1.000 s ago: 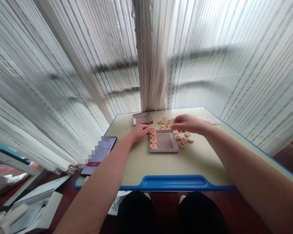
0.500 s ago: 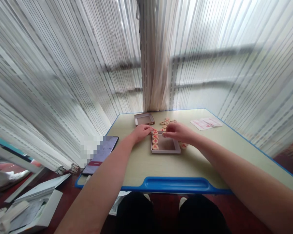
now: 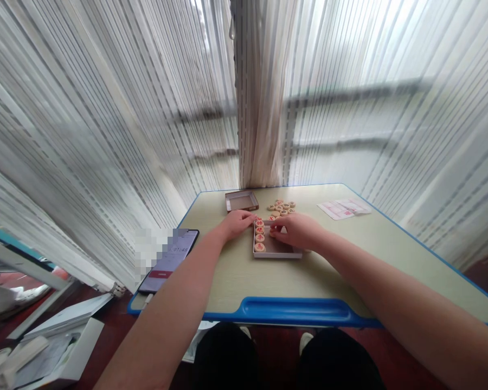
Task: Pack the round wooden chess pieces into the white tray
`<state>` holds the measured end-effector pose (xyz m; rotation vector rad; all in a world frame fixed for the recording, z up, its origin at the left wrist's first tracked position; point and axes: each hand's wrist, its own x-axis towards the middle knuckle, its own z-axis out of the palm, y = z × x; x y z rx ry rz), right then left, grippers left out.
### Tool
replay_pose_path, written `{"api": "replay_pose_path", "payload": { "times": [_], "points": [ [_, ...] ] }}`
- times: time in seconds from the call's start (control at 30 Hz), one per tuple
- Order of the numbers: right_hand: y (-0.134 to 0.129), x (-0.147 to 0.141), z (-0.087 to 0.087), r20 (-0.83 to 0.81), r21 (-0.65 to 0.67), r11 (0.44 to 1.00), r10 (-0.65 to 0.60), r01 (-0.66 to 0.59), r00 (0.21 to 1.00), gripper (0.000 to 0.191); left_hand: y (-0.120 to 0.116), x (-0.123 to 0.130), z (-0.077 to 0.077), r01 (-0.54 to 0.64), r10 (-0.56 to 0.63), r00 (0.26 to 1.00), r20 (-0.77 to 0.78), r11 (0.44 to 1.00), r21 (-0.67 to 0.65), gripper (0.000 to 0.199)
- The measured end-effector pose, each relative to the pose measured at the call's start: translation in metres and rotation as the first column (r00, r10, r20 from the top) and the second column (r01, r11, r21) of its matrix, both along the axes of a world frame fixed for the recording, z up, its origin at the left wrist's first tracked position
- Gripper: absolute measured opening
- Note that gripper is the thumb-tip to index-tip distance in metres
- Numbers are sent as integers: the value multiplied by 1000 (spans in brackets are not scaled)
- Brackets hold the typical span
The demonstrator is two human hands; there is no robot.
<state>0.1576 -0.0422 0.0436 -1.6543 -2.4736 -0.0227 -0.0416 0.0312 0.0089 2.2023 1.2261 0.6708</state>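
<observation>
With its grip pinched on a piece [image 3: 272, 233] over the box [image 3: 277, 255], lower centre, the right hand [image 3: 303, 229] could jostle the row [image 3: 259, 238] by drifting left; the left hand's [image 3: 236, 222] grip is unclear.

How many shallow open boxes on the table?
2. The near box is under the right hand, with xiangqi pieces along its left side; the far box is beyond the left hand. No others visible.

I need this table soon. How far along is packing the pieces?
Looks done: a column of red-marked pieces in the box.
In hand: a piece in the right hand, over or in the box.
Apparently left: loose pieces on the table.
</observation>
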Motion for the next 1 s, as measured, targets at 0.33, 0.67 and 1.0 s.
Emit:
{"api": "replay_pose_path", "payload": {
  "times": [0.33, 0.67, 1.0],
  "points": [
    [-1, 2, 2, 2, -26, 999, 25, -25, 1000, 35, 2, -1, 0, -6, 6, 1000, -2, 1000, -28, 46],
    [6, 1, -9, -15, 7, 997, 82, -81, 997, 27, 4, -1, -2, 3, -3, 1000, -5, 1000, -14, 47],
    [9, 2, -14, -56, 84, 991, 109, -104, 992, 29, 1, -1, -1, 5, -5, 1000, -13, 1000, 4, 48]
  ]
}}
